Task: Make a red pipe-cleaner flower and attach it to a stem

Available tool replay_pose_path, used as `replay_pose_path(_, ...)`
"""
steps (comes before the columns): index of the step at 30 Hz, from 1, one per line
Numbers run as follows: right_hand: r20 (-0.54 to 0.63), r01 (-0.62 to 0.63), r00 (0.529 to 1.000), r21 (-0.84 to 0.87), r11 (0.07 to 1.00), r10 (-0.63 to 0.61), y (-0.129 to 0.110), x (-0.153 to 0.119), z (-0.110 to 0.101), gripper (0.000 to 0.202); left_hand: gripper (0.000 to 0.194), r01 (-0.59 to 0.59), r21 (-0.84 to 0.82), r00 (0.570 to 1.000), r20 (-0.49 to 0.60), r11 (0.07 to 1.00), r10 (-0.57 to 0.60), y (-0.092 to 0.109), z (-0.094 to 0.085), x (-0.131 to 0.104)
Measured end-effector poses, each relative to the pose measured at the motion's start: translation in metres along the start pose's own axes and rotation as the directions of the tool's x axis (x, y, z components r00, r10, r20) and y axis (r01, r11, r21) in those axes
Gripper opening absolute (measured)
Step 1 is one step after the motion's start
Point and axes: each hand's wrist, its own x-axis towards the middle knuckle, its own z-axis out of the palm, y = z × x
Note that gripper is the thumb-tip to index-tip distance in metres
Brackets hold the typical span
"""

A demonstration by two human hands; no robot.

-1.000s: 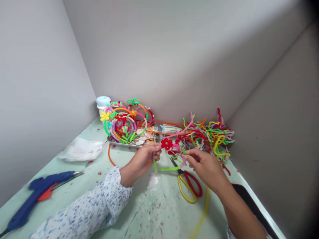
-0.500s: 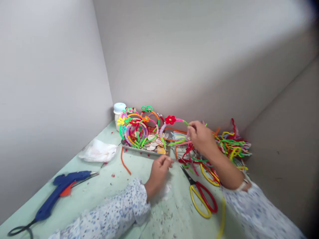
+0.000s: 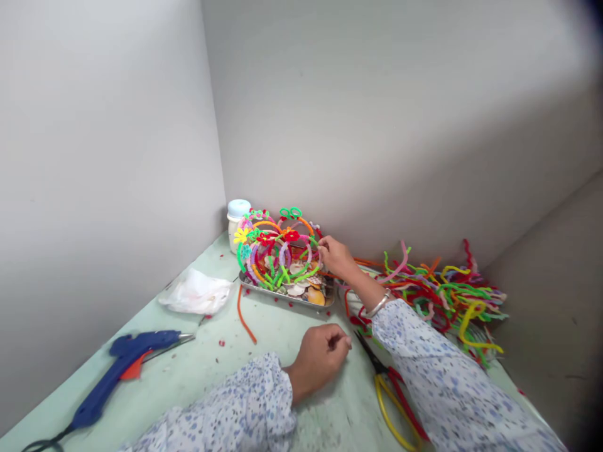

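Observation:
My right hand [image 3: 336,257] grips the side of a fuzzy headband [image 3: 292,235] wrapped in coloured pipe cleaners, with a red flower on top. It is held over a metal tray [image 3: 308,306] of seashells [image 3: 315,296], in front of other such headbands [image 3: 242,235] with coloured flowers and loops. Whether its ends touch the shells I cannot tell. My left hand [image 3: 320,358] lies curled on the table in front of the tray, with nothing visible in it. Scissors [image 3: 391,392] with yellow and red handles lie between the left hand and the right sleeve, partly hidden by that sleeve.
A heap of pipe cleaners [image 3: 452,285] lies at the right. A blue glue gun [image 3: 117,370] rests at the left, below a white plastic bag [image 3: 200,292]. One orange pipe cleaner [image 3: 244,317] lies before the tray. A blue-lidded jar [image 3: 238,210] stands in the corner.
My right hand has carried the red-flowered headband left, over the tray against the other headbands. My left hand has drawn back toward me, away from the tray. The view has shifted slightly.

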Motion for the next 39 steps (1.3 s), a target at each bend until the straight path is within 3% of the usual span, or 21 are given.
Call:
replay_pose_path(11,0.021,-0.040,0.999,-0.020,0.999,0.041,0.004,-0.008,0.003,0.019,0.022,-0.020,0.040,1.000,0.012,0.999,0.019,-0.001,0.001,0.000)
replay_pose_path(14,-0.006,-0.059,0.998,-0.035,0.998,0.058,0.001,-0.016,-0.010,0.026,0.023,-0.024,0.048,1.000,0.004,0.999,0.024,-0.001,0.001,0.000)
replay_pose_path(17,-0.044,-0.111,0.993,-0.069,0.991,0.108,-0.001,-0.035,-0.038,0.033,0.025,-0.022,0.048,1.000,0.003,0.999,0.022,-0.001,0.000,0.001)
replay_pose_path(21,-0.069,-0.174,0.984,-0.132,0.976,0.166,0.012,-0.098,-0.095,0.035,0.027,-0.020,0.044,1.000,0.019,0.999,0.019,0.000,-0.003,0.001)
replay_pose_path(23,-0.084,-0.235,0.971,-0.164,0.958,0.224,0.027,-0.148,-0.124,0.033,0.027,-0.019,0.045,1.000,0.022,0.999,0.018,0.002,-0.004,0.001)
replay_pose_path(27,-0.242,-0.481,0.871,-0.247,0.841,0.427,0.068,-0.268,-0.160,0.047,0.025,-0.028,0.054,1.000,0.009,0.998,0.027,0.004,-0.004,0.001)
replay_pose_path(30,-0.276,-0.645,0.764,-0.322,0.693,0.583,0.094,-0.340,-0.159,0.061,0.025,-0.036,0.075,0.999,0.007,0.997,0.036,0.003,-0.004,0.000)
replay_pose_path(32,-0.283,-0.681,0.727,-0.412,0.606,0.625,0.106,-0.367,-0.149,0.070,0.026,-0.038,0.099,0.999,0.008,0.994,0.038,0.002,-0.003,0.000)
replay_pose_path(35,-0.260,-0.706,0.673,-0.505,0.496,0.693,0.116,-0.380,-0.135,0.081,0.028,-0.042,0.136,0.999,0.014,0.990,0.040,0.002,-0.003,-0.001)
replay_pose_path(39,-0.138,-0.705,0.637,-0.503,0.501,0.758,0.123,-0.379,-0.127,0.085,0.028,-0.047,0.168,0.999,0.014,0.985,0.045,0.002,-0.004,-0.001)
